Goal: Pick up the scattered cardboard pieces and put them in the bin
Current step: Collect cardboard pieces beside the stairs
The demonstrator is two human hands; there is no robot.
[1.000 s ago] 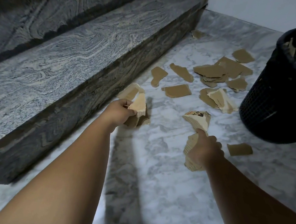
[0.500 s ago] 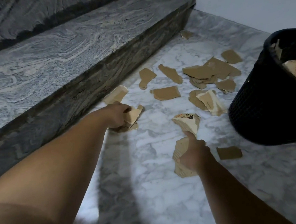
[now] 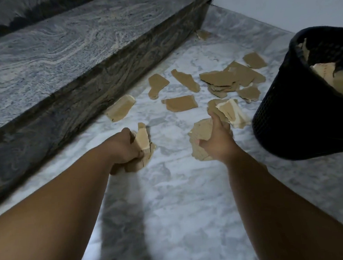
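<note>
Nearest, low over the pale grey-veined marble floor (image 3: 172,211), the left hand (image 3: 123,151) curls round a small bundle of torn brown cardboard scraps (image 3: 144,141), held on edge. Just to its right, the right hand (image 3: 216,145) clutches a thicker sheaf of torn cardboard (image 3: 200,134), thumb raised along it.

Beyond them, flat brown cardboard pieces (image 3: 180,104) lie scattered. One pale piece (image 3: 120,108) sits near the foot of the dark swirled stone step (image 3: 81,65). An overlapping heap (image 3: 224,79) lies nearer the black mesh plastic bin (image 3: 283,122), which already holds some scraps. A lone far scrap (image 3: 202,34) lies by the step's end.

The pieces look light, thin and fairly stiff. Those lying flat on smooth stone probably resist a pinch, so a lifted torn edge or an overlap seems the best hold. Both hands look full enough to empty first.
</note>
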